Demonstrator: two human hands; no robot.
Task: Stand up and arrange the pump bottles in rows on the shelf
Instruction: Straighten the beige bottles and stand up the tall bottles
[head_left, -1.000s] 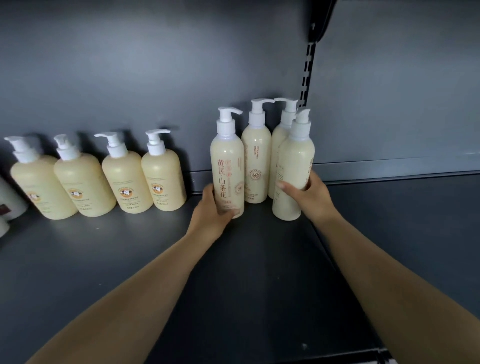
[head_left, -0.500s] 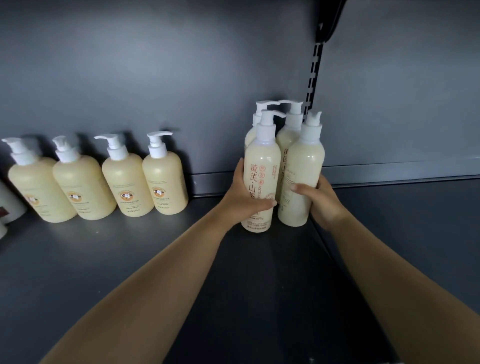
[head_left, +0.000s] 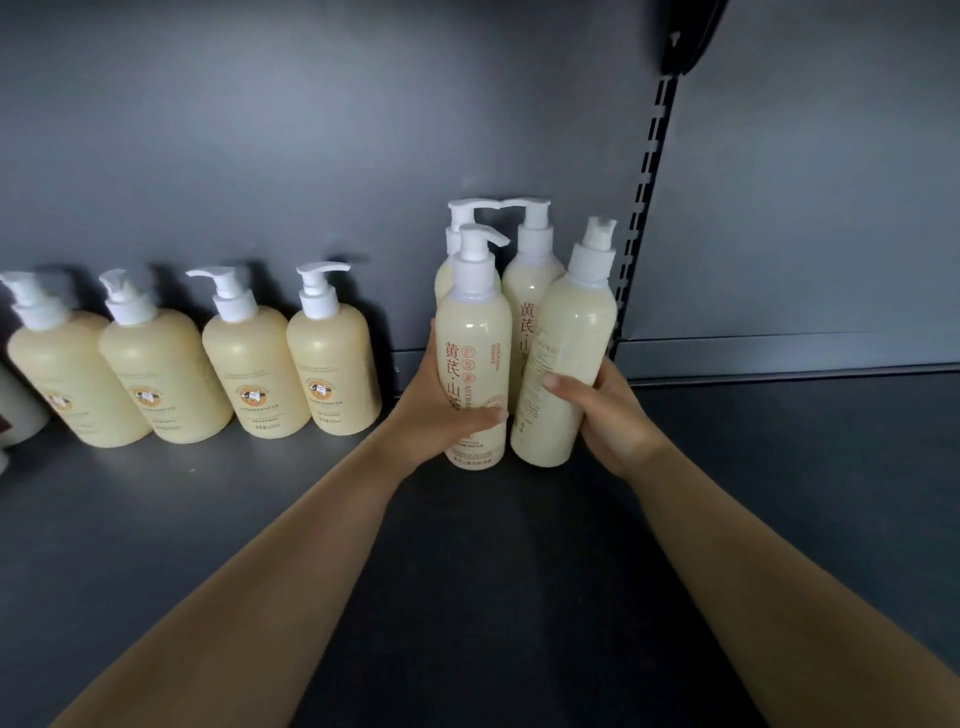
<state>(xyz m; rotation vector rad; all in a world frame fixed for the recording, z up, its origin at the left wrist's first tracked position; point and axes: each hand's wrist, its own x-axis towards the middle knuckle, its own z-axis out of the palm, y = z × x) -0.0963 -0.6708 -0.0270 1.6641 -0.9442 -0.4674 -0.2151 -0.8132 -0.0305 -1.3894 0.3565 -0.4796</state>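
Dark shelf (head_left: 493, 597), grey back wall. 4 tall pump bottles stand upright in a tight 2-by-2 block at the shelf's back edge, just left of the slotted upright (head_left: 647, 208). Left hand (head_left: 441, 415) grips the front-left bottle (head_left: 475, 353), thumb across its label, fingers curled behind it. Right hand (head_left: 605, 415) grips the front-right bottle (head_left: 563, 364), fingers (head_left: 563, 387) wrapped over its front; this one leans slightly left at the base and its pump points away, label side turned. Behind them the 2 back bottles (head_left: 530, 291) sit close to the wall, touching or nearly touching the front pair. Further left along the back edge, 4 squat bottles (head_left: 249, 374) stand upright in a single row, shoulder to shoulder, pumps pointing roughly right. At the far left edge, part of a white container (head_left: 15, 410), cut off. Judgement: task looks nearly done, since every visible bottle is upright and grouped. Likely left: square the front-right bottle, turn its label forward, let go with both hands. No fallen bottles in view; shelf right of the upright shows none.
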